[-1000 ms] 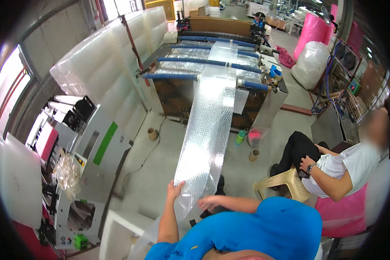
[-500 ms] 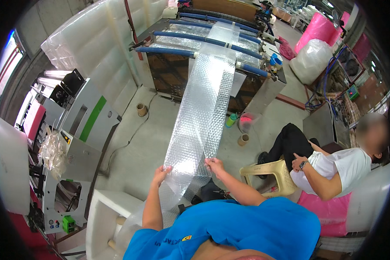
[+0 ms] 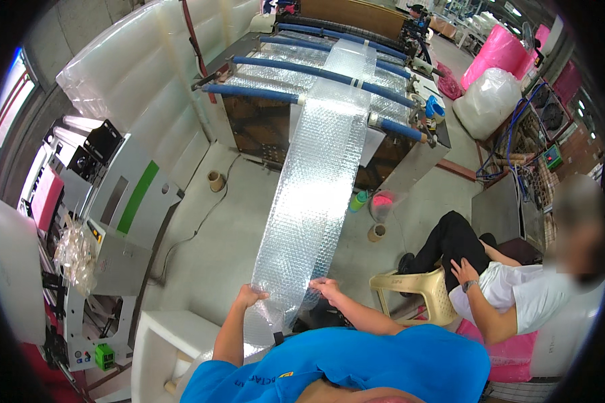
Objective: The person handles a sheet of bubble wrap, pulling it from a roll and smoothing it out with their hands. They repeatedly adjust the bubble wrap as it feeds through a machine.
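Head view: looking down at a long strip of bubble wrap (image 3: 316,195) that's running from about 12 o'clock straight down toward the person wearing the camera.
Left hand (image 3: 251,296): gripping the left edge of the strip near its bottom end, fingers curling around the plastic.
Right hand (image 3: 327,289): holding onto the right edge at about the same height, fingers closing over it.
Bubble wrap: hanging stretched in the air between both hands and the machine, not touching the floor.
Machine (image 3: 329,101): sitting at 12 o'clock, the strip is coming off its blue rollers (image 3: 265,93).
Seated person (image 3: 517,289): sitting at 3 o'clock on a beige plastic chair (image 3: 417,292), white shirt, dark trousers, one hand resting on the thigh.
Grey cabinet (image 3: 124,221): standing at 9 o'clock with a green stripe on it.
Floor stuff: a cardboard core (image 3: 214,181) is lying at 11 o'clock, well apart from the strip.
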Tool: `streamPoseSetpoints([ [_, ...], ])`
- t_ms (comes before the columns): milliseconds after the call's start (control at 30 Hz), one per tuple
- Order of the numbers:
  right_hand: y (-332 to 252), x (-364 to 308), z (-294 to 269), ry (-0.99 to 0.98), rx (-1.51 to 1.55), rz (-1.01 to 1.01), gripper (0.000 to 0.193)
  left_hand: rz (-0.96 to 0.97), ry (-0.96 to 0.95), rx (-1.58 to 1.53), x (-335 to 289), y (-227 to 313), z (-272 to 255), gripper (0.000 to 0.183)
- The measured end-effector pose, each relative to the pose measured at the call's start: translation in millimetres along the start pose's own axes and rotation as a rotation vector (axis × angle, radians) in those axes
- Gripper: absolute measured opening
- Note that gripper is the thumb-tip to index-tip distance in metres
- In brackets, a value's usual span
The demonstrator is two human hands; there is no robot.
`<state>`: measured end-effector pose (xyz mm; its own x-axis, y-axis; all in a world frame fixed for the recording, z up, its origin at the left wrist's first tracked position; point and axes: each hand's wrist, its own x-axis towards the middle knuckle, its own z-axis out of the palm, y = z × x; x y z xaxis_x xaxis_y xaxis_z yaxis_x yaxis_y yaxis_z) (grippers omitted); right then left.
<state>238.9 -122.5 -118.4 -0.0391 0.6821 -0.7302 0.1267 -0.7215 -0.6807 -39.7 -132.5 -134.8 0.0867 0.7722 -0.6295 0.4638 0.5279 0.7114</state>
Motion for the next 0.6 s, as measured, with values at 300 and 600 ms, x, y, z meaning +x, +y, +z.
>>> streamPoseSetpoints([
  [300,-64.6,67.7,-33.5,0.029,0.153,-0.030,0.023,-0.038,0.220,0.275,96.4,63.7,9.9,0.053],
  [600,-133.8,117.1,-59.1,0.170,0.154,-0.344,0.016,0.046,0.583,0.040,152.7,109.8,3.7,0.052],
])
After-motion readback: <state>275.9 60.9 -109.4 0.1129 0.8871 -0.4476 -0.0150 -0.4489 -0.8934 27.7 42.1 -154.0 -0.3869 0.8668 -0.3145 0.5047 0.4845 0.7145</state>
